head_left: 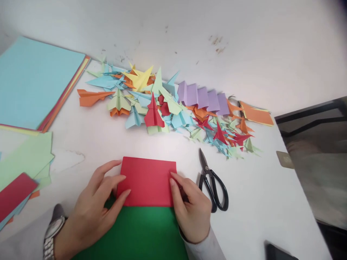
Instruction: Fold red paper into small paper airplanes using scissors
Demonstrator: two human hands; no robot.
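Observation:
A red sheet of paper (148, 182), folded into a rectangle, lies in front of me at the upper edge of a green sheet (143, 233). At its left edge, my left hand (93, 206) holds it with thumb and fingers, the index finger stretched toward the top corner. My right hand (192, 207) pinches the right edge between thumb and index finger; its other fingers are curled under and partly hidden. Black-handled scissors (210, 180) lie just right of my right hand, blades pointing away.
Folded paper planes (139, 79) are heaped along the wall, with a purple pleated strip (203, 97) among them. Large coloured sheets (40, 79) are stacked at far left, above green scraps (27, 155). Orange paper (257, 113) sits back right; a dark object (279, 251) lies front right.

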